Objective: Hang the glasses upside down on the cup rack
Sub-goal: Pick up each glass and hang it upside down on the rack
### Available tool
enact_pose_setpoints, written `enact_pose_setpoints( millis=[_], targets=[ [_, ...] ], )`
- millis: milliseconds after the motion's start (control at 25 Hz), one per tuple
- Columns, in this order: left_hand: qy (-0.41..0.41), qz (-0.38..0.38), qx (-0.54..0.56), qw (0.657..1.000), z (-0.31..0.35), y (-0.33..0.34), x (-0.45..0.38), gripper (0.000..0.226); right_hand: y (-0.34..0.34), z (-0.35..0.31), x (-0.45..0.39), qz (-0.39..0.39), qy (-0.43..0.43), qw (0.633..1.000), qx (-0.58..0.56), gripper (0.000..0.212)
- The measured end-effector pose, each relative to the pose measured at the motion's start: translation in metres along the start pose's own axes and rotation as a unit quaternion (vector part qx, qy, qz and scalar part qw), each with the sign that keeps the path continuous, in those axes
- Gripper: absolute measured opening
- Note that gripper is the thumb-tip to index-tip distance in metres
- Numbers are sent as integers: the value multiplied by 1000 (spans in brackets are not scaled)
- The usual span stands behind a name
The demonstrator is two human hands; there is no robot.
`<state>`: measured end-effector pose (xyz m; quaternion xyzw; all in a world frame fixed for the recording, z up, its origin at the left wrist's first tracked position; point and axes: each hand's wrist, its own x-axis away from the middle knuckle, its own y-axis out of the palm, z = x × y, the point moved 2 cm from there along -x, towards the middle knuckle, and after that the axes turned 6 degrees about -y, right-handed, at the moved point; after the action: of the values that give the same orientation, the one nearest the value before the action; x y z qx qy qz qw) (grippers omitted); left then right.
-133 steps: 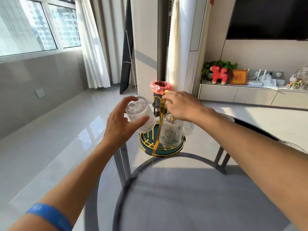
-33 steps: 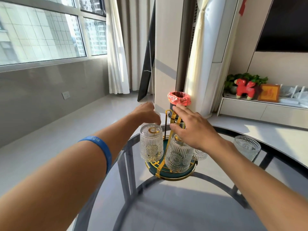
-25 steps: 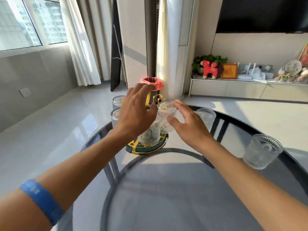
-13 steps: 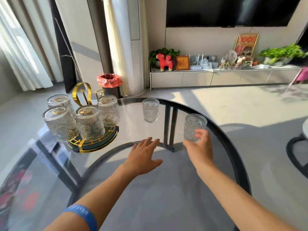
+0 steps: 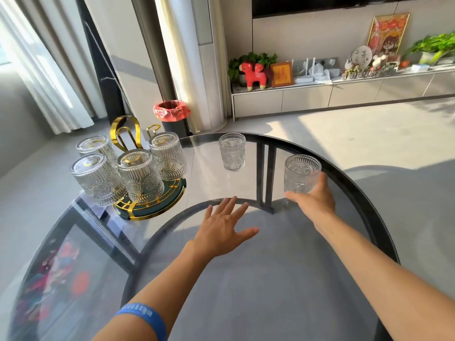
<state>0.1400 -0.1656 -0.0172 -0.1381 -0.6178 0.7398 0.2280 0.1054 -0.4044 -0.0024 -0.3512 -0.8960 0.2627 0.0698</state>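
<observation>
The gold and green cup rack (image 5: 150,205) stands at the left of the round glass table (image 5: 270,279). Several ribbed glasses hang upside down on it, the nearest one (image 5: 97,179) at its left. Two more glasses stand upright on the table: one (image 5: 232,151) near the far edge, and one (image 5: 300,174) at the right edge. My right hand (image 5: 314,198) is wrapped around the base of that right glass. My left hand (image 5: 221,230) hovers flat over the table's middle, fingers spread, holding nothing.
A bin with a red liner (image 5: 172,114) stands on the floor behind the table. A low TV cabinet (image 5: 320,94) with a red toy horse (image 5: 253,75), plants and frames runs along the far wall. Curtains (image 5: 41,70) hang at the left.
My view swung right from the rack. Both hands left the rack; my right hand reached to the upright glass at the right edge and closed on it, while my left hand settled over the table's middle.
</observation>
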Motion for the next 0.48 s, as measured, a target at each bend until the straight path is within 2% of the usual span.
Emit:
enact_pose_setpoints(
  millis=[160,240,320,400,480],
  targets=[
    [6,12,10,1000,2,-3,15,71,7,-20,27,-58,-47,997,-21,71],
    [2,17,113,993,-1,-11,32,65,14,-40,49,-72,-80,991,-83,71],
    [-9,65,277,959,-8,-32,50,56,19,-67,70,-75,-108,978,-161,69],
    [-9,180,389,904,-16,-71,63,44,22,-95,84,-80,-123,960,-240,64],
    [-6,282,455,845,-32,-122,71,37,27,-130,91,-96,-120,942,-297,64]
  ],
)
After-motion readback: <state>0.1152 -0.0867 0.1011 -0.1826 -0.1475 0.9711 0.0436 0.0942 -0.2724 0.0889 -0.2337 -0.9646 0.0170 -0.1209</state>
